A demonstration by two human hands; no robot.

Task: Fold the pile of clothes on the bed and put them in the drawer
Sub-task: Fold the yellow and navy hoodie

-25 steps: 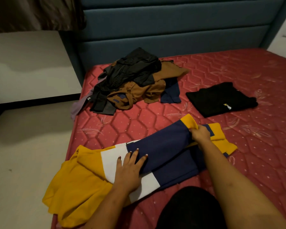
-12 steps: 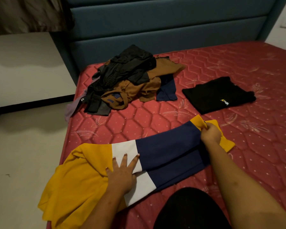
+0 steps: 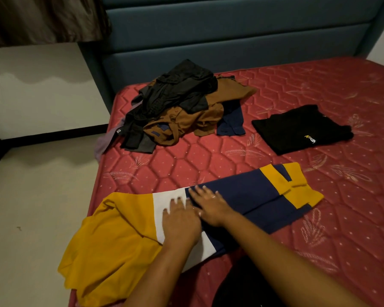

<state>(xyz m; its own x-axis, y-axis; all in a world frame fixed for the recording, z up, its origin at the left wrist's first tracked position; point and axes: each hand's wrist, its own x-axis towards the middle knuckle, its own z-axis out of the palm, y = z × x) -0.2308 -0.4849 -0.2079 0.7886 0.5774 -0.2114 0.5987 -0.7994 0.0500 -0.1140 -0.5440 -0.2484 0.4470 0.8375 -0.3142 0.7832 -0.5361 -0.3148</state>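
Observation:
A yellow, white and navy shirt lies lengthwise folded on the red mattress, its yellow end hanging over the near left edge. My left hand lies flat on the white band with fingers spread. Beside it my right hand presses flat on the navy part, fingers straight. A heap of unfolded black, brown and navy clothes sits near the headboard. A folded black garment with a small logo lies to the right.
The blue padded headboard stands behind the mattress. Pale floor runs along the left side of the bed, with a white wall and dark skirting beyond. A brown curtain hangs at top left.
My right hand let go of the yellow collar end and moved left onto the navy middle, next to my left hand. The left hand stayed on the white band.

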